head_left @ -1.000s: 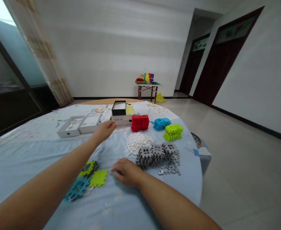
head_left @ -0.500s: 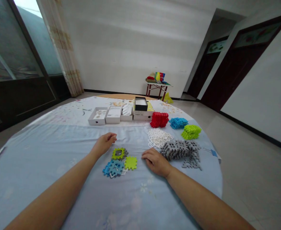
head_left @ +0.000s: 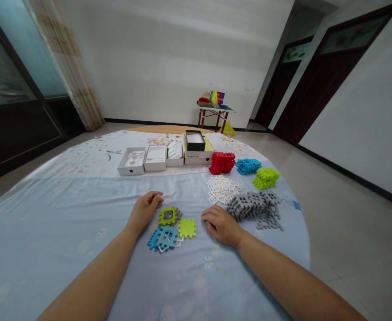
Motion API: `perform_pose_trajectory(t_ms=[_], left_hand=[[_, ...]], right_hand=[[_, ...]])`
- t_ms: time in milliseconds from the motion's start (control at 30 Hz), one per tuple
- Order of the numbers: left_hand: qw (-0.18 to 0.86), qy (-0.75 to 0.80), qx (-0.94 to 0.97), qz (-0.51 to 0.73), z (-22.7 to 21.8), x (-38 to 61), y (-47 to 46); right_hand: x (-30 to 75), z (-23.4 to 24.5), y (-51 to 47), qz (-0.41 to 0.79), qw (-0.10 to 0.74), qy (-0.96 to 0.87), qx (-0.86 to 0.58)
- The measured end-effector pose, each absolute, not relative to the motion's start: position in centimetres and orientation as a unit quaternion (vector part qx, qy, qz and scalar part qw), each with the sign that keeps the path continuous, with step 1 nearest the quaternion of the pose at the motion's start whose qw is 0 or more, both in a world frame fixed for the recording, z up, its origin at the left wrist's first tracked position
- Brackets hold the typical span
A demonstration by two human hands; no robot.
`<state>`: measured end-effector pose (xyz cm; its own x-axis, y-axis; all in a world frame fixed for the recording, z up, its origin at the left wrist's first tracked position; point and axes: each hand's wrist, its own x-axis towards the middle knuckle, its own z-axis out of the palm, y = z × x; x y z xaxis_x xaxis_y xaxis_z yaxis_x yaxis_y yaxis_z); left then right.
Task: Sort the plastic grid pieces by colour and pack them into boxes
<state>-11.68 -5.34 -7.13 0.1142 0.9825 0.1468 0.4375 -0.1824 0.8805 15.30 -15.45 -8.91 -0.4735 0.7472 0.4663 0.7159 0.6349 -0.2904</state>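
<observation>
My left hand (head_left: 145,208) rests on its side on the tablecloth, fingers loosely curled and holding nothing that I can see. Just right of it lies a small group of flat interlocking plastic pieces: a green frame piece (head_left: 163,216) over grey ones, a solid lime square piece (head_left: 187,228) and blue window pieces (head_left: 167,237), with white parts beneath. My right hand (head_left: 221,224) lies palm down, its fingers stretched toward the lime piece but apart from it. Beside its knuckles is a stack of grey window pieces (head_left: 249,204).
Behind the grey stack are a white heap of thin frames (head_left: 223,189) and red (head_left: 222,163), blue (head_left: 248,166) and lime (head_left: 266,178) stacks. White open boxes (head_left: 132,167) stand in a row at the back, with a black box (head_left: 195,146) on top at the right.
The view has shifted slightly. My left hand has moved a little nearer to me and turned somewhat, while my right hand stays beside the grey stack. The pieces lie as before.
</observation>
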Motion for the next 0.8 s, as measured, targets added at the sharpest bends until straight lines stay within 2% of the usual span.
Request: perform_pose_trajectory(t_ms=[433,700,800], left_hand=[[0.309,0.562,0.668,0.378,-7.2,-12.7,-5.9],[0.233,0.6,0.681,0.35,-7.4,-12.3,-6.4],[0.215,0.606,0.688,0.336,-7.6,-12.4,-6.2]], right_hand=[[14.9,-9.0,-15.0,0.032,0.291,-0.854,-0.431],[14.4,-8.7,-14.9,0.111,0.349,-0.835,-0.411],[13.9,-8.4,-15.2,0.138,0.338,-0.842,-0.396]])
